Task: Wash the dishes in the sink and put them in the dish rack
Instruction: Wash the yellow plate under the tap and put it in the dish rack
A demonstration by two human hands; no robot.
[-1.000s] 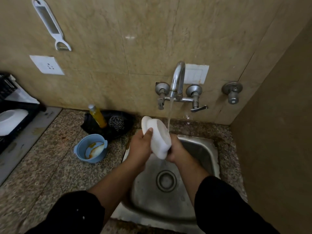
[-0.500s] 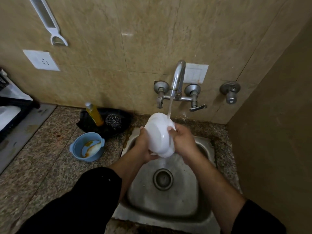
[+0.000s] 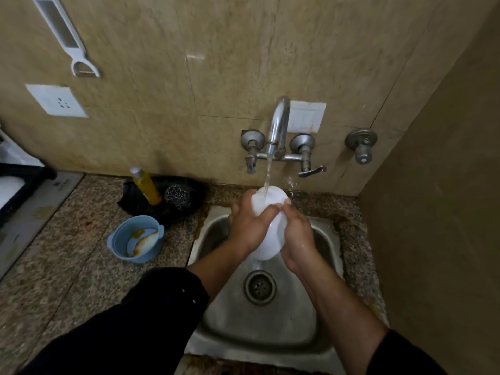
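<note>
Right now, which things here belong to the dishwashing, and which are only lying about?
For the job: white dish, held in left hand and right hand under the running tap; sink; dirty blue bowl; soap bottle; steel scrubber; dish rack.
Lying about: peeler on the wall; wall socket; spare valve.

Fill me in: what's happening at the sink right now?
A person is rinsing a white bowl under the running tap, over the sink. The left hand and the right hand both hold it, tilted on edge. A dirty blue bowl sits on the counter to the left, not yet washed.
</note>
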